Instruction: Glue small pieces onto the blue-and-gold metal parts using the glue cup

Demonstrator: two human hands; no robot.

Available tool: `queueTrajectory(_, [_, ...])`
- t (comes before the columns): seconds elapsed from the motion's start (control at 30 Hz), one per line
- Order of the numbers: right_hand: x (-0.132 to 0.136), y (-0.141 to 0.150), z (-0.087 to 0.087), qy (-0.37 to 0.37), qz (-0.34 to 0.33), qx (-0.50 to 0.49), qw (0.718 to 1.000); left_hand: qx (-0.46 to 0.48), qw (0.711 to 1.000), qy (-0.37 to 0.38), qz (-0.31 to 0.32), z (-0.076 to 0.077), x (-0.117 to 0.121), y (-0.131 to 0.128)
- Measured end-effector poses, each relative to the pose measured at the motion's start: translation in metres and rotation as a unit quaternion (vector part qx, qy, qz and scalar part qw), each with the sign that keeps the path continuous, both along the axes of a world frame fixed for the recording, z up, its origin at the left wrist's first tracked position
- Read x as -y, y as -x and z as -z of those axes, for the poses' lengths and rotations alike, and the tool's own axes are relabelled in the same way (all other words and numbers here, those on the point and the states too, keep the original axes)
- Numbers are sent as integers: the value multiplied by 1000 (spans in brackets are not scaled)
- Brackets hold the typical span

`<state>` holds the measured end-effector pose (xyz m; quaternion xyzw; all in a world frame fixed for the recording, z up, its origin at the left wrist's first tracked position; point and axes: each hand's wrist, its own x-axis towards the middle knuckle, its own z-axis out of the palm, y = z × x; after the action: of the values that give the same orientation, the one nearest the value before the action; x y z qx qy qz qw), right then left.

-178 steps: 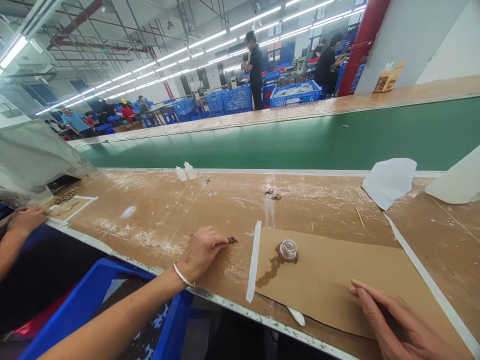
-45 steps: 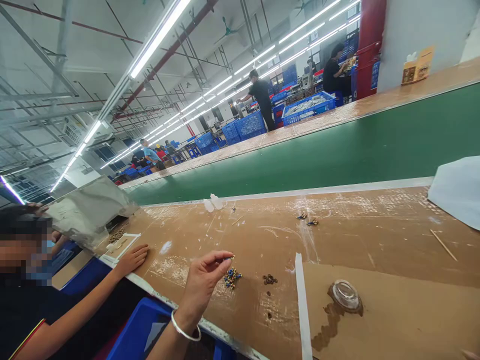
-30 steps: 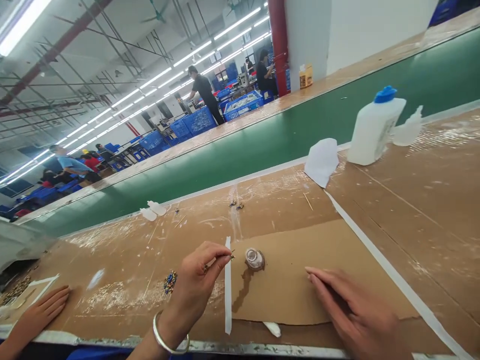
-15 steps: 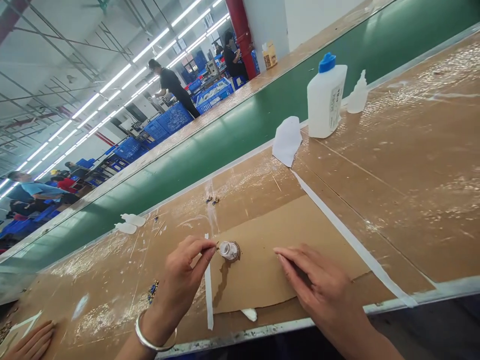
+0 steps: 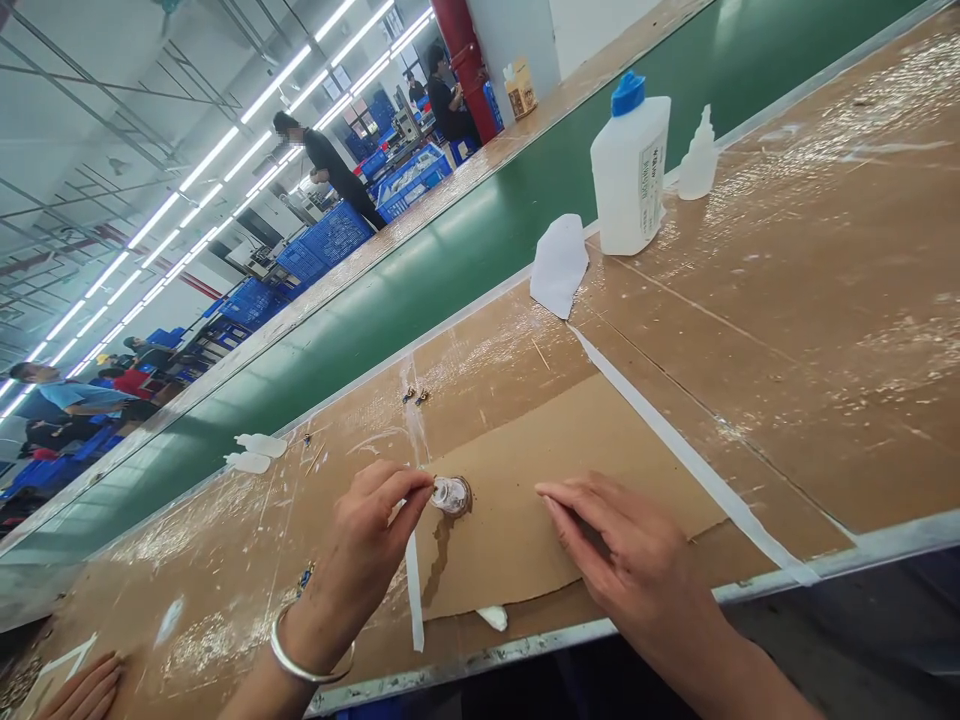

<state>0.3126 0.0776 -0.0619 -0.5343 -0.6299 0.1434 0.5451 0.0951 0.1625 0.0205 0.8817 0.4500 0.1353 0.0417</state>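
Observation:
My left hand, a bangle at its wrist, pinches with thumb and forefinger at the rim of a small clear jar. What lies between those fingertips is too small to name. The jar stands on a brown cardboard sheet, with a wet-looking dark streak running toward me from its foot. To the right, above the same cardboard, hovers my right hand, thumb and forefinger pressed together. Anything in that pinch cannot be made out. Small blue and gold pieces lie partly behind my left wrist.
Farther back stand a blue-capped white bottle and a small dropper bottle, beside a white paper piece. Two small bottles lie left. Tape crosses the table. Another person's hand rests at lower left.
My left fingertips have come slightly closer to the jar's rim. My right hand keeps its pinch. The whole view has shifted a little.

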Motion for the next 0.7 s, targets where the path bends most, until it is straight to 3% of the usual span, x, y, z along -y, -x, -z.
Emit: queueTrajectory(0.7, [0,0,-1,-5,1,-16,1000,-32,999,-17,30,-3,-3,-4])
